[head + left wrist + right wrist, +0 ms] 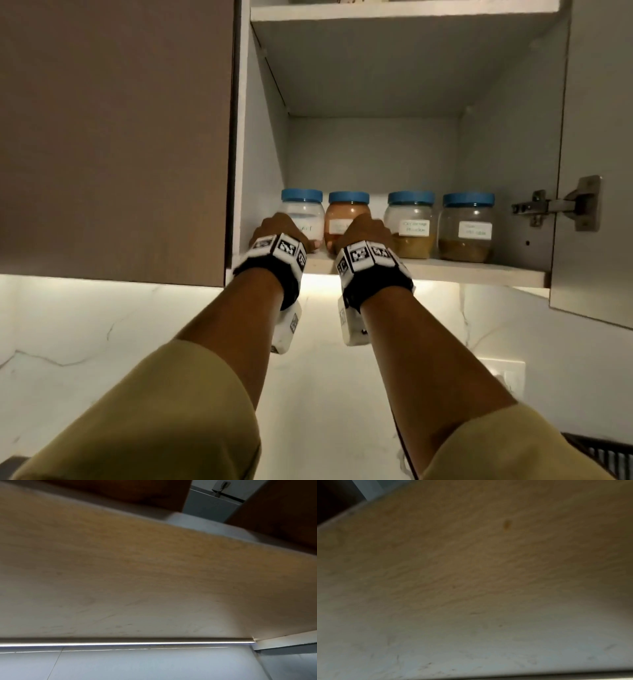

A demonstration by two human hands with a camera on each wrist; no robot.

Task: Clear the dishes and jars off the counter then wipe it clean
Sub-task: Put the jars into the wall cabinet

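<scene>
Four clear jars with blue lids stand in a row on the lowest shelf (479, 270) of an open wall cabinet. My left hand (277, 228) is wrapped round the leftmost jar (306, 216), which holds white powder. My right hand (366, 229) grips the second jar (342, 216), filled with orange powder. Both jars sit at the shelf's front edge, with a thumb low on each. The labelled third jar (411, 222) and fourth jar (467, 226) hold brownish powder and stand untouched. Both wrist views are blurred and mostly show the cabinet's underside (137, 574).
The cabinet's right door (596, 137) hangs open on a metal hinge (555, 205). A closed brown door (113, 137) is to the left. Below are a lit marble backsplash (102, 325), a wall socket (507, 373) and a dark rack (603, 452). A light strip (120, 643) runs under the cabinet.
</scene>
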